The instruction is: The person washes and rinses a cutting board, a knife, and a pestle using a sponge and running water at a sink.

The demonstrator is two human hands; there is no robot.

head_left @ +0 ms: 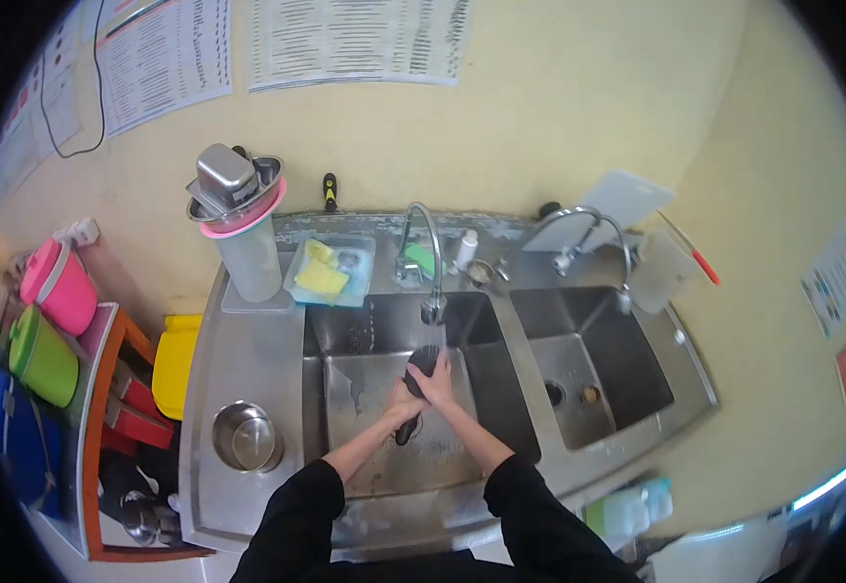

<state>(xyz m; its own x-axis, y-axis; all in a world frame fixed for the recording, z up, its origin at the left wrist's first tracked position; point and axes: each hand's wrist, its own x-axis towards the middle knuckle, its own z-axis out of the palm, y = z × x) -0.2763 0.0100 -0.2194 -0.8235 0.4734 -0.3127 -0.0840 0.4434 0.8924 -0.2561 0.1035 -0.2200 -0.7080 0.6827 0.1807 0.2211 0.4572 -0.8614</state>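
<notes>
Over the left sink basin point(355, 457), both hands are closed around a long black utensil point(425, 360). Its broad, rounded end points up toward the tap, and its narrow end sticks out below my hands; the exact kind is not clear. My left hand point(402, 402) grips the lower, narrower part. Just above it, my right hand point(433, 383) wraps the part near the rounded end. Water from the curved metal tap point(431, 309) appears to run onto the rounded end. Parts of the utensil are hidden by my fingers.
A metal bowl point(248, 437) stands on the left counter. Behind it are a tub with yellow sponges point(322, 278) and stacked metal containers point(226, 175). A second basin point(598, 379) with its own tap lies right, near a white cutting board point(622, 204).
</notes>
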